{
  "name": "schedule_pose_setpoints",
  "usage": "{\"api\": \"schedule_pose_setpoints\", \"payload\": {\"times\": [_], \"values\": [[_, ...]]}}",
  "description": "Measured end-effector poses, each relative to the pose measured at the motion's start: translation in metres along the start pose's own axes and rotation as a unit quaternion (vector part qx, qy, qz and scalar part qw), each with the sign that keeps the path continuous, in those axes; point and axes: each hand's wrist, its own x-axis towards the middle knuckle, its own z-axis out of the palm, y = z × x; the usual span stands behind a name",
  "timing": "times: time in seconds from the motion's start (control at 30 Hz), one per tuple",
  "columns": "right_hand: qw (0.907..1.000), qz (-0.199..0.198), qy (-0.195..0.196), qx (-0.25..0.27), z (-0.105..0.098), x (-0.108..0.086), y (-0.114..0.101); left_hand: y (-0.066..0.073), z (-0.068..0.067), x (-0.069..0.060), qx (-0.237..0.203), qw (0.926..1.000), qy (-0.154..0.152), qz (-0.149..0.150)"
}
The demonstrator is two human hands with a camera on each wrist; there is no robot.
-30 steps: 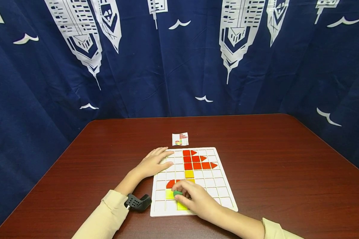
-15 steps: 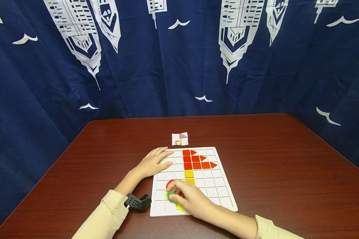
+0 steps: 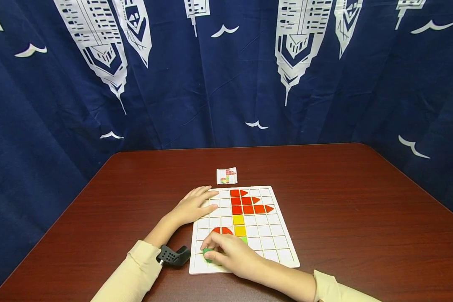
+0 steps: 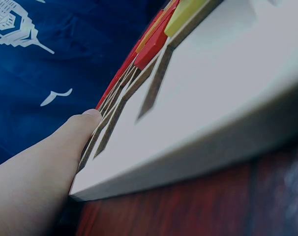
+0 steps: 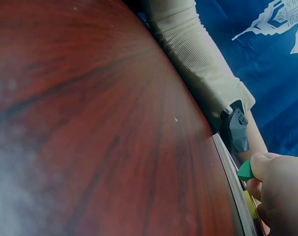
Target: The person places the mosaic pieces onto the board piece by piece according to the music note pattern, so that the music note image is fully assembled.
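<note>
On the table lies a white gridded board [image 3: 277,230] holding coloured tiles. My right hand [image 3: 234,253] pinches a small green tile [image 3: 207,254] between thumb and fingers, over the board's lower left cells. In the right wrist view this green tile [image 5: 245,171] has a curved side. Behind that hand sit two red curved tiles [image 3: 227,230], partly covered. My left hand [image 3: 190,208] rests spread on the board's upper left edge; its thumb [image 4: 73,135] shows in the left wrist view. Yellow-orange squares [image 3: 239,230] and rows of red tiles [image 3: 248,209] fill cells higher up.
A small picture card [image 3: 227,175] lies just beyond the board, printed with a coloured pattern. A black band [image 3: 174,256] is worn at the left wrist, near the board's left edge. Brown table [image 3: 347,201] surrounds the board, with a blue curtain [image 3: 219,84] behind.
My right hand has moved left and slightly nearer with the green tile, uncovering the red curved tiles and a light green tile edge. The left hand has stayed still.
</note>
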Motion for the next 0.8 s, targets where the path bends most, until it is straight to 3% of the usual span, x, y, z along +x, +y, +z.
{"api": "schedule_pose_setpoints", "payload": {"times": [0.13, 0.37, 0.8], "values": [[1.0, 0.0, -0.002, -0.008, 0.0002, 0.001, -0.0003, -0.0005, 0.0001, -0.0006, -0.003, 1.0, 0.002, 0.001], [0.9946, -0.027, -0.014, -0.1, 0.0009, 0.0011, 0.0009, 0.0004, -0.0006, -0.0012, 0.002, 1.0, 0.001, 0.002], [0.9911, -0.025, 0.025, -0.128, -0.0041, -0.0051, -0.0068, 0.002, -0.0016, -0.0018, -0.003, 1.0, -0.006, -0.001]]}}
